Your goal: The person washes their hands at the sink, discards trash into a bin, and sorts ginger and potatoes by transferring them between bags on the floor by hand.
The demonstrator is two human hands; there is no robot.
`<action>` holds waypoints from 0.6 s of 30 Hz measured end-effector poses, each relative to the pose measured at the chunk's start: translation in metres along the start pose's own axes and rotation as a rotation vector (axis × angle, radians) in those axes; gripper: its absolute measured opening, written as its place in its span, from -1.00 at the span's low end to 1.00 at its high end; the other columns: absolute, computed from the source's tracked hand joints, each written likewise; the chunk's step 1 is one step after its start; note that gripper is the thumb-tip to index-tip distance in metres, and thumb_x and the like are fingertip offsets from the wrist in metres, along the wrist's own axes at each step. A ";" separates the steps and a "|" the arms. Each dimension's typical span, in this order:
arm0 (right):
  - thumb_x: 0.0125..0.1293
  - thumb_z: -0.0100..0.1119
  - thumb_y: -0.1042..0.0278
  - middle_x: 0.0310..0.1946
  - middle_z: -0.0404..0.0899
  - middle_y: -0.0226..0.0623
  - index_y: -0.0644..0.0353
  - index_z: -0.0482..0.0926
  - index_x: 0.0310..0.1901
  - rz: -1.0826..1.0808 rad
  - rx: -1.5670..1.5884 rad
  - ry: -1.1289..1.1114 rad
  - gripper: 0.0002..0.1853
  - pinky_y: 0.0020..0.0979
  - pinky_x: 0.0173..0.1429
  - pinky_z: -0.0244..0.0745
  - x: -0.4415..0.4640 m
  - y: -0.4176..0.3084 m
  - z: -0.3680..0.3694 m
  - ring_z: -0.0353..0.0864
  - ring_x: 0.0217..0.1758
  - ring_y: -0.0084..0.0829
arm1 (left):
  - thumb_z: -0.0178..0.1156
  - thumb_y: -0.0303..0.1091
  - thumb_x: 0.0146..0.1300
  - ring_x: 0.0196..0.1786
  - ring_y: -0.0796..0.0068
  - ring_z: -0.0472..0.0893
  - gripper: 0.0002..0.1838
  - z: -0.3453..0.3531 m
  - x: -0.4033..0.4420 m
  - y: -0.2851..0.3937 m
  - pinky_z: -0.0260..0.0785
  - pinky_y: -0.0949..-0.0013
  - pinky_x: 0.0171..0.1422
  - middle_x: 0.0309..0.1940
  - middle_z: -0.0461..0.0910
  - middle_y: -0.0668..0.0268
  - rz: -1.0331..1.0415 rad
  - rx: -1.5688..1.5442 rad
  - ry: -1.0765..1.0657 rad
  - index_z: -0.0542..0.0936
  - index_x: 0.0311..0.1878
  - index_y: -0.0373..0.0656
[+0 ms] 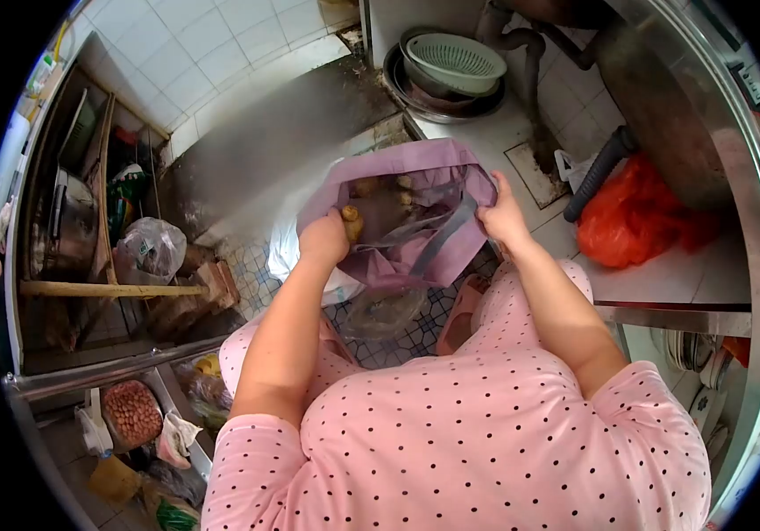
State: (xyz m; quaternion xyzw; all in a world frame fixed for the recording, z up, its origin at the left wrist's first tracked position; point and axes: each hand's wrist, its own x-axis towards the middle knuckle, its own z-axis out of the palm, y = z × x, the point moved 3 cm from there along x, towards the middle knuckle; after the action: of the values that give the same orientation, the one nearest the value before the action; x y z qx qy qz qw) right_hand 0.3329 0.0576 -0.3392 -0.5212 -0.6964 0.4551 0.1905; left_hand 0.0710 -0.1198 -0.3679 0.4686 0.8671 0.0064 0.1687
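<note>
The left hand (325, 239) has its grip closed on the left edge of a purple bag (397, 161). The right hand (505, 217) has its grip closed on the right edge of the same bag. The bag is held wide open between the two hands, in front of the person's knees. A yellow-brown lump (352, 226) shows right beside the left hand, but I cannot tell if the fingers touch it. More small lumps (405, 183) are deeper in the bag, where it is dark. A grey strap (443, 237) hangs across the inside. A white plastic bag (284, 248) is just to the left of the purple one. Below it, a thin clear bag (384, 312) lies on the blue patterned floor (254, 276), near a pink slipper (460, 317). Further off, a pale green basket (455, 64) sits on top of some stacked bowls (437, 113). On the right, a bright red bag (632, 217) lies near a bendy grey hose (599, 173). On the left, a crumpled clear bag (150, 250) sits near a metal pot (75, 212). Lower down, a tub of reddish nuts (132, 412) stands near the bottom corner.
</note>
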 end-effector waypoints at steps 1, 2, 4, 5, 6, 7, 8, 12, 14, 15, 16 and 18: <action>0.08 0.13 0.56 -0.02 0.54 0.06 0.08 0.09 0.38 -0.117 -0.158 0.003 -0.21 -0.25 0.06 0.48 0.000 0.001 -0.001 0.57 0.01 -0.14 | 0.11 -0.42 0.07 -0.17 -0.02 0.64 -0.68 -0.004 0.002 -0.002 0.49 0.07 -0.08 -0.26 0.64 -0.06 -0.010 0.023 -0.002 0.51 -0.06 -0.29; 0.07 0.09 0.59 -0.01 0.53 0.08 0.04 0.10 0.38 -0.235 -0.317 0.006 -0.21 -0.22 0.08 0.47 -0.002 0.002 0.000 0.56 0.03 -0.08 | 0.11 -0.42 0.07 -0.17 -0.02 0.65 -0.71 -0.008 0.003 -0.004 0.49 0.07 -0.09 -0.28 0.64 -0.05 -0.019 0.044 -0.003 0.51 -0.10 -0.29; 0.02 0.03 0.63 0.03 0.50 0.11 0.02 0.14 0.37 -0.101 -0.597 -0.069 -0.21 -0.18 0.13 0.42 -0.014 -0.025 -0.011 0.52 0.08 0.00 | 0.12 -0.42 0.07 -0.18 0.00 0.65 -0.78 -0.019 0.003 -0.006 0.50 0.08 -0.10 -0.31 0.64 -0.03 -0.008 0.033 0.083 0.52 -0.19 -0.28; 0.04 0.03 0.60 0.05 0.48 0.11 0.01 0.15 0.37 -0.063 -0.687 -0.095 -0.22 -0.16 0.13 0.42 -0.014 -0.027 -0.014 0.51 0.09 0.02 | 0.12 -0.42 0.07 -0.18 0.00 0.65 -0.77 -0.023 0.002 -0.008 0.50 0.09 -0.10 -0.31 0.64 -0.03 -0.001 0.016 0.106 0.52 -0.19 -0.27; 0.05 0.04 0.58 0.06 0.47 0.12 -0.01 0.15 0.37 -0.026 -0.776 -0.120 -0.24 -0.15 0.14 0.43 -0.015 -0.031 -0.017 0.50 0.10 0.03 | 0.12 -0.42 0.07 -0.18 0.00 0.65 -0.77 -0.026 0.002 -0.010 0.50 0.09 -0.10 -0.31 0.65 -0.03 0.006 -0.001 0.132 0.52 -0.19 -0.27; 0.09 0.15 0.44 0.13 0.39 0.12 0.00 0.18 0.37 0.011 -0.810 -0.106 -0.26 -0.16 0.19 0.41 -0.019 -0.042 -0.021 0.45 0.15 0.03 | 0.12 -0.42 0.06 -0.18 0.00 0.65 -0.77 -0.027 0.003 -0.011 0.50 0.09 -0.10 -0.30 0.65 -0.02 0.009 0.003 0.129 0.52 -0.19 -0.27; 0.09 0.18 0.39 0.15 0.37 0.12 0.01 0.19 0.36 -0.067 -0.819 -0.039 -0.26 -0.16 0.21 0.39 -0.018 -0.046 -0.021 0.44 0.17 0.03 | 0.12 -0.42 0.06 -0.18 0.00 0.65 -0.77 -0.028 0.002 -0.012 0.50 0.09 -0.10 -0.30 0.65 -0.02 0.011 0.005 0.125 0.52 -0.18 -0.27; 0.09 0.32 0.08 0.24 0.29 0.11 0.02 0.20 0.36 -0.236 -0.653 0.122 -0.20 -0.23 0.31 0.30 0.003 -0.044 -0.023 0.33 0.29 0.01 | 0.13 -0.42 0.06 -0.16 0.01 0.64 -0.74 -0.026 0.001 -0.018 0.49 0.09 -0.09 -0.26 0.64 -0.02 0.031 -0.022 0.145 0.52 -0.15 -0.28; 0.14 0.30 0.02 0.29 0.25 0.08 0.04 0.18 0.38 -0.215 -0.426 0.133 -0.19 -0.26 0.33 0.28 0.027 -0.034 -0.026 0.32 0.31 0.00 | 0.17 -0.41 0.06 -0.11 0.06 0.63 -0.76 -0.040 -0.007 -0.016 0.48 0.12 -0.04 -0.19 0.64 0.01 -0.011 -0.060 0.102 0.56 -0.17 -0.26; 0.17 0.24 -0.17 0.37 0.16 0.04 0.10 0.12 0.40 0.008 0.090 -0.039 -0.12 -0.20 0.34 0.26 0.044 -0.015 -0.021 0.27 0.37 -0.05 | 0.19 -0.41 0.06 -0.09 0.09 0.63 -0.77 -0.045 -0.010 -0.018 0.47 0.13 -0.01 -0.16 0.63 0.03 -0.034 -0.078 0.083 0.59 -0.18 -0.26; 0.28 0.08 -0.22 0.31 0.27 -0.01 0.17 0.16 0.38 0.245 0.675 -0.109 -0.20 -0.14 0.35 0.26 0.063 0.011 -0.014 0.32 0.32 -0.09 | 0.20 -0.41 0.06 -0.08 0.08 0.62 -0.76 -0.046 -0.011 -0.022 0.46 0.12 -0.01 -0.16 0.63 0.03 -0.034 -0.076 0.077 0.58 -0.18 -0.26; 0.36 -0.06 -0.20 0.25 0.35 -0.03 0.22 0.20 0.36 0.536 1.152 -0.336 -0.27 -0.10 0.34 0.27 0.076 0.052 -0.007 0.37 0.28 -0.08 | 0.20 -0.39 0.07 -0.07 0.07 0.61 -0.75 -0.046 -0.011 -0.031 0.45 0.11 0.01 -0.17 0.63 0.03 -0.035 -0.076 0.070 0.56 -0.17 -0.27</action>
State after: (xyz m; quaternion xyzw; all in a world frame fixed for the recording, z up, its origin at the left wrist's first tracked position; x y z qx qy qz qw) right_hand 0.3370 0.1313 -0.3950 -0.4130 -0.2077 0.8621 0.2077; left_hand 0.0373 -0.1397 -0.3261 0.4463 0.8796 0.0527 0.1560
